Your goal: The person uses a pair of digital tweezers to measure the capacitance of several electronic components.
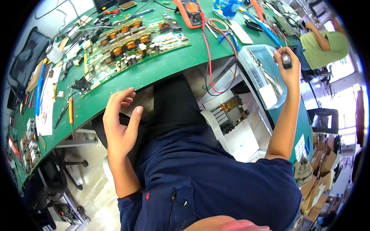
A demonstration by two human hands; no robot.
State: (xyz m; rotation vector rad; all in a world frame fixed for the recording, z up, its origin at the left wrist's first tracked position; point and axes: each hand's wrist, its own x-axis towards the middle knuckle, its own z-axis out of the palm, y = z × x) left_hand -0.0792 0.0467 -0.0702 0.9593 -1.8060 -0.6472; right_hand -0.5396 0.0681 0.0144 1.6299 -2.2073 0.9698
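My right hand (pixel 291 71) is raised beside a see-through plastic bin (pixel 256 47) on the right. Its fingers are closed around a small black component (pixel 286 61) with a rounded body and a pale mark; its exact kind does not show. Inside the bin lie metal parts (pixel 271 81) and a white card (pixel 268 96). My left hand (pixel 121 119) hovers in front of the green bench's near edge, fingers loosely curled, thumb apart, holding nothing. A large circuit board (pixel 127 50) with copper coils and capacitors lies on the bench beyond it.
On the green bench (pixel 173 63) are an orange multimeter (pixel 190 13) with red and black leads (pixel 208 54), an orange-handled screwdriver (pixel 71 111) and loose parts. Another board (pixel 231 111) rests on a white surface below. A person in a green top (pixel 327 48) is at far right.
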